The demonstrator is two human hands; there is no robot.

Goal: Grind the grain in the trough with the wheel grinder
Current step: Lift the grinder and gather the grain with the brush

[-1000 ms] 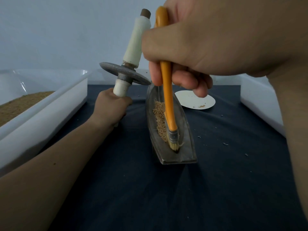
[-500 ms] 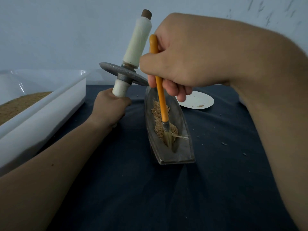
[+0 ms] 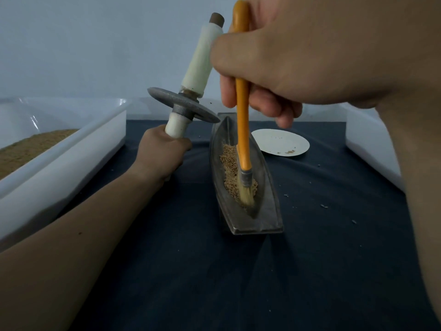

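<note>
while the grinder (image 3: 191, 96) is gripped aloft by the left hand (image 3: 162, 154), a brush (image 3: 243, 130) is pinched by the right hand (image 3: 286, 58), bristles in the trough's (image 3: 269, 187) grain (image 3: 230, 168).

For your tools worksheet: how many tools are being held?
2: wheel grinder in the left hand, left of the trough; brush in the right hand, bristles in the grain.

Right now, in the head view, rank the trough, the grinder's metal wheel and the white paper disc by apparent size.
1. trough, clearly largest.
2-3. metal wheel and paper disc look about alike. The wheel is held up off the table, perhaps nearer the camera, so I leave them unranked.
</note>
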